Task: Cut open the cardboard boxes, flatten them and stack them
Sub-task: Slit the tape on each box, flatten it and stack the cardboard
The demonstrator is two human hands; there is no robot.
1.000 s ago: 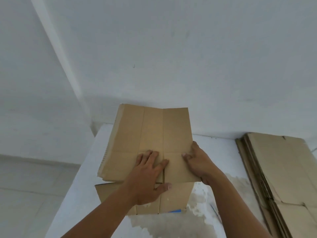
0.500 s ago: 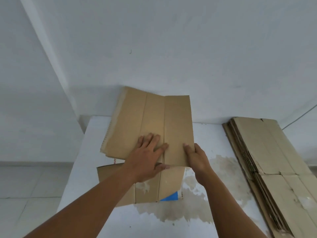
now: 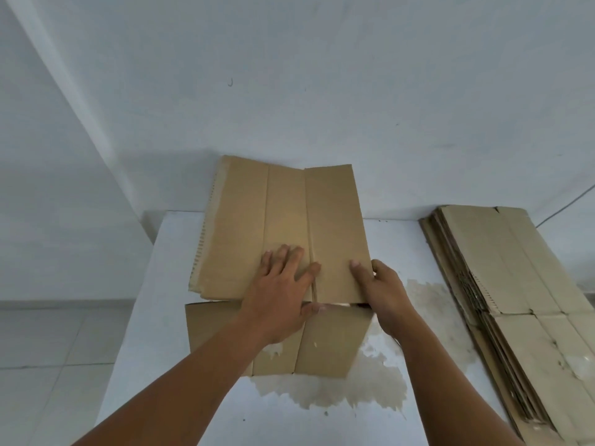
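One stained table (image 3: 167, 317) bears cardboard (image 3: 283, 214) beside white walls (image 3: 354, 91).

white table (image 3: 209, 413) bears a flattened box (image 3: 328, 346) and a cardboard stack (image 3: 521, 284).

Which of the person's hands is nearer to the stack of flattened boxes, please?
Right. The right hand grips the right edge of the cardboard sheet, towards the stack of flattened boxes; the left hand presses mid-sheet, farther away.
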